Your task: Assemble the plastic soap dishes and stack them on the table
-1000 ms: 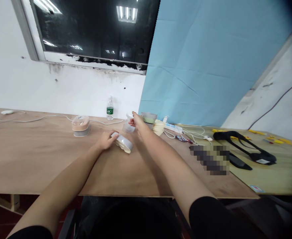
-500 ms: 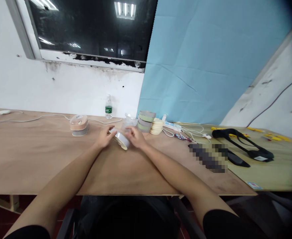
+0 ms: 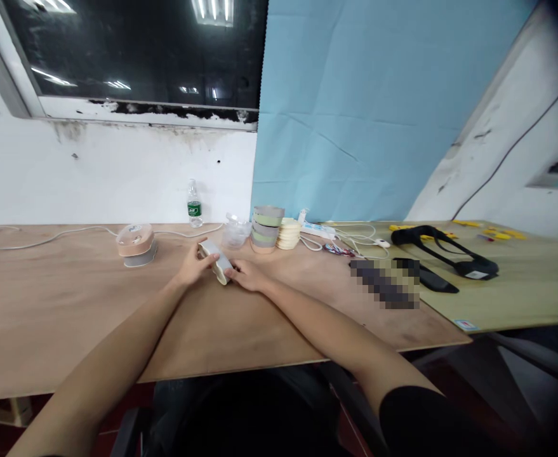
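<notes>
Between my hands a shallow, round grey-white container (image 3: 219, 257) with a cream, wavy-edged piece on its near side is tipped on edge just above the table. My left hand (image 3: 194, 265) grips its left side, thumb across the outer band. On the lower right, my right hand (image 3: 247, 276) has its fingers closed at the container's edge. Beyond my hands sit clear plastic pieces (image 3: 235, 230), a stack of grey and green bowls (image 3: 265, 227) and a pile of cream scalloped pieces (image 3: 288, 235).
To the left, a peach and grey container stack (image 3: 136, 244) stands on the wooden table (image 3: 69, 317). A water bottle (image 3: 193, 206) is by the wall. A power strip (image 3: 319, 230) with white cables, a black strap-like frame (image 3: 450, 254) and yellow tools (image 3: 498, 233) lie to the right.
My right hand, blurred and held just off the container before, now has its fingers on the edge. The container stands more upright. The view has turned slightly right.
</notes>
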Available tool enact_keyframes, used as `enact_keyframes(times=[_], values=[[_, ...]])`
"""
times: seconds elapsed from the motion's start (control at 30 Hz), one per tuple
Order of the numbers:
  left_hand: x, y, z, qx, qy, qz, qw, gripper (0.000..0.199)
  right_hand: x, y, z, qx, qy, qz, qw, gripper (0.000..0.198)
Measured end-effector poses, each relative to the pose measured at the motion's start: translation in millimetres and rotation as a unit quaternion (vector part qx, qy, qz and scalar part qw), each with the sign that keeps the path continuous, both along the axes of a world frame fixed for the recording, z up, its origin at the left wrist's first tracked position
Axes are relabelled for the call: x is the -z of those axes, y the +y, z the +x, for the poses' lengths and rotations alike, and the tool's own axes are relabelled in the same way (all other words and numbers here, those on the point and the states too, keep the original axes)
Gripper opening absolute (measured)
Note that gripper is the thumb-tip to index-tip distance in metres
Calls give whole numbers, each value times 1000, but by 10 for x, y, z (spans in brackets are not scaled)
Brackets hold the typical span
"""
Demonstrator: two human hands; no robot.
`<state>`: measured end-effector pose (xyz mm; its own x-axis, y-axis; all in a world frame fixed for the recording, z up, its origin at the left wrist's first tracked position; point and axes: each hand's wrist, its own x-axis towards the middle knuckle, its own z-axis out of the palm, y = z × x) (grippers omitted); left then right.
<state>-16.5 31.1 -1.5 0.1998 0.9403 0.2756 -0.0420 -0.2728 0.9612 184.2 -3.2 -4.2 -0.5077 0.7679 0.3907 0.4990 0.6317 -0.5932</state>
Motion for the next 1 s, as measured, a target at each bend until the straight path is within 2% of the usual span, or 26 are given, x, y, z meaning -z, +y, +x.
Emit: enact_keyframes(times=[0.1, 0.2, 0.27, 0.33, 0.47, 0.53, 0.63, 0.7, 0.77, 0.87, 0.93, 1.0], values=[[-12, 15, -17, -13, -12, 5, 1000, 78, 58, 66, 19, 39, 53, -66, 996, 61], [-21, 7, -23, -6, -11, 1, 1000, 74, 89, 128, 39, 104, 110, -146, 978, 61], [-32, -12, -14, -4, -2, -3, 1000, 70, 81, 141, 53, 139, 146, -165, 966, 61], [-44, -32, 2, -11, 9, -11, 1000, 68, 58, 129, 63, 138, 176, -160, 961, 60], [-63, -55, 24, -8, 17, -30, 999, 66, 15, 80, 46, 44, 200, -138, 969, 63], [-67, -56, 24, 0, 14, -34, 999, 65, 4, 68, 35, 24, 183, -131, 974, 63], [-62, -47, 19, 1, 10, -37, 999, 64, -27, 77, 77, 84, 152, -81, 982, 47], [-52, -37, 19, -3, 12, -40, 999, 66, -78, 96, 175, 161, 156, 5, 975, 39], [-37, -27, 18, -5, 23, -38, 999, 69, -164, 123, 333, 240, 193, 94, 947, 37], [-9, -10, 6, -6, 68, -10, 998, 65, -345, 186, 655, 374, 276, 164, 870, 42], [18, 0, -11, -12, 108, 23, 994, 59, -481, 249, 902, 467, 329, 147, 807, 47], [50, 7, -28, -3, 139, 47, 989, 55, -609, 332, 1156, 506, 385, 104, 765, 52]])
